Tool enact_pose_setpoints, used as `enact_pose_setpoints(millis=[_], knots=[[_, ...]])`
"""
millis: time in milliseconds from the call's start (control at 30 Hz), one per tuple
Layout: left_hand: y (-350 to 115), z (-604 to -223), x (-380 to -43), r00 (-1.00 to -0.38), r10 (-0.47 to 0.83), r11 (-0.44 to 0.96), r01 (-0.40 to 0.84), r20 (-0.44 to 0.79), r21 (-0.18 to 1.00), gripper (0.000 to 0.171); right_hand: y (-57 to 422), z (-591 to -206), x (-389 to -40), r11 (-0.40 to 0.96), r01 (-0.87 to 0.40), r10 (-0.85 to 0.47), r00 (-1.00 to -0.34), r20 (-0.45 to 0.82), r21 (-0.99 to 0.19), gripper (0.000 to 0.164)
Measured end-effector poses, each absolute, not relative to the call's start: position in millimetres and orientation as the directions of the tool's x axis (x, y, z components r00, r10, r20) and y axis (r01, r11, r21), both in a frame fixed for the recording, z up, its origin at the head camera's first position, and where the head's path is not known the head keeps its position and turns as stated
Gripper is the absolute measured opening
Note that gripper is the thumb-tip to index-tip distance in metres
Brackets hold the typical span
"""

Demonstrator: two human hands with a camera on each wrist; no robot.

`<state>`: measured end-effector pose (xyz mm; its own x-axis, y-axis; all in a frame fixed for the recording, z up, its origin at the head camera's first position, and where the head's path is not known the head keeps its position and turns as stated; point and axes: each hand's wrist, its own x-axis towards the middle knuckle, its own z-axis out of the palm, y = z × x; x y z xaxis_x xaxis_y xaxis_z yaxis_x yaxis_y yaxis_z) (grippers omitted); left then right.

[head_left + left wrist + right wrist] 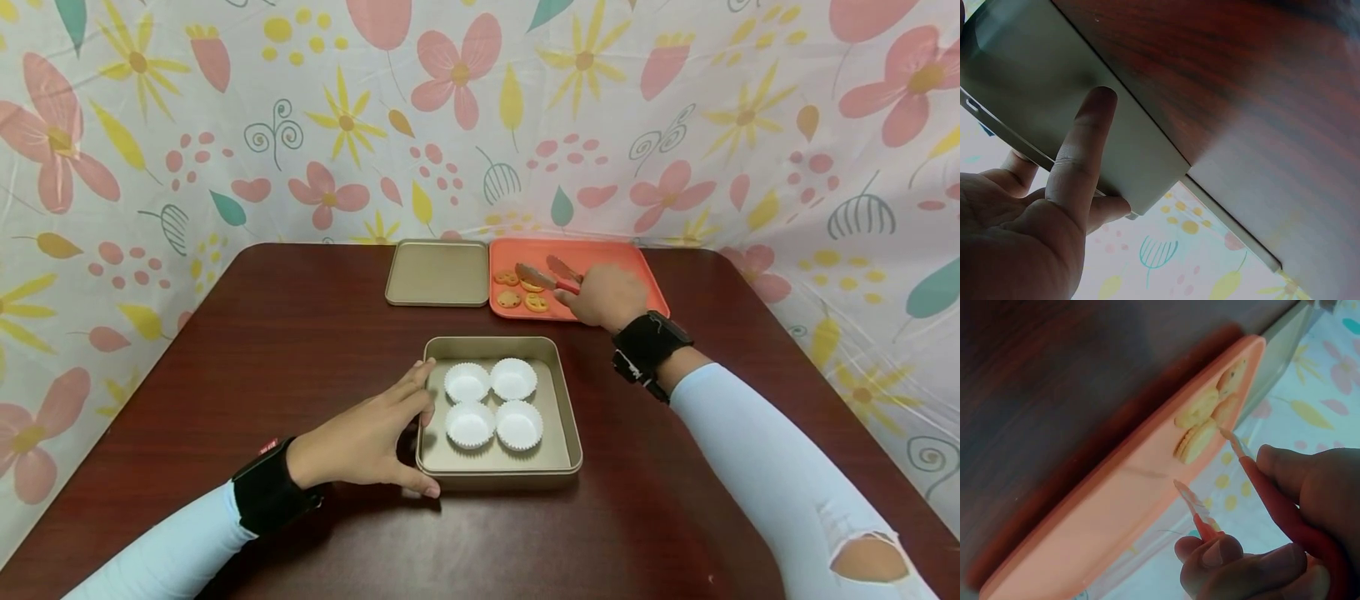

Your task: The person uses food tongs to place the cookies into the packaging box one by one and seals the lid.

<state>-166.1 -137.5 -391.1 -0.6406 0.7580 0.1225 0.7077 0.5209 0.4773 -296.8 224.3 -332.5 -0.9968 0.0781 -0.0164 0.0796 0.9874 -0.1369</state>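
Note:
My left hand [375, 433] holds the left side of a square gold tin [566, 417], its fingertips at the rim and its thumb by the front corner. In the left wrist view one finger [1079, 162] lies along the tin's outer wall [1141, 150]. Several white fluted paper cups [470, 425] sit in the tin, close together. My right hand [615, 296] grips red-handled tongs [536, 277] over the orange tray [622, 258]. The tongs' tips stand apart, with nothing between them, beside several cookies [1197, 440] at the tray's left end.
A flat gold lid or tray [438, 271] lies at the back of the dark wooden table [300, 333], left of the orange tray. Behind the table hangs a flowered cloth [465, 125], which also runs along both sides.

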Motion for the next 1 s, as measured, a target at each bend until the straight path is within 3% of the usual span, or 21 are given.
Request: enact_pose_setpoints(millis=[600,1000], knots=[[-134.9,-389.4,-166.0,-0.640,0.759,0.522,0.707,0.117,0.477,0.070,233.1,-337.5,-289.6,0.977,0.057,0.053,-0.998,-0.024,-0.204,0.058],[-136.2,-391.7,-165.3,-0.661,0.743,0.545,0.687,0.103,0.482,0.068,231.3,-336.3,-287.5,0.983,0.047,0.039,-0.998,-0.051,-0.177,0.056]])
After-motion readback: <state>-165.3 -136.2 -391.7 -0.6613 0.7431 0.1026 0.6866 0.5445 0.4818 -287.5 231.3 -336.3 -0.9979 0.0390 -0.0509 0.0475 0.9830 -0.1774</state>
